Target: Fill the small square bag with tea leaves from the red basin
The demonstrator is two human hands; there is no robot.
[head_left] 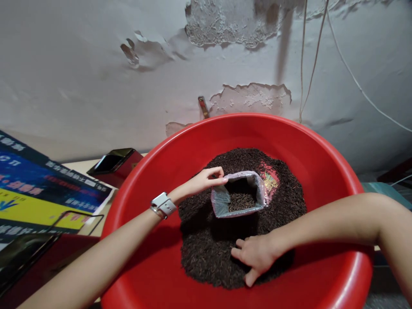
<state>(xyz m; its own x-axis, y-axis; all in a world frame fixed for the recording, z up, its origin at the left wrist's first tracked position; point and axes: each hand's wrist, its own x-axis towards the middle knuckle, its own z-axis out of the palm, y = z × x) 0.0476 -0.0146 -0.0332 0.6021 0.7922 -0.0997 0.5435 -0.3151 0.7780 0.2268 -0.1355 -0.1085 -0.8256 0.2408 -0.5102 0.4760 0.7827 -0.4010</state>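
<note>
A clear plastic bag (219,205), squared at its mouth, stands in a heap of dark loose bits that look like dry tea leaves (206,262). Some of the same leaves lie inside it. My left hand (210,178), with a watch (164,204) on the wrist, pinches the bag's left rim between thumb and fingers. In front of the bag, my right hand (255,255) rests palm down on the leaves, fingers apart and their tips partly sunk in. The heap lies in a wide red basin (154,257).
Left of the basin are a dark open box (112,161), a printed board (41,189) and a dark red container (48,262). A gold and pink patch (270,182) shows through the leaves. Behind rises a peeling wall (96,86) with hanging cords (310,73).
</note>
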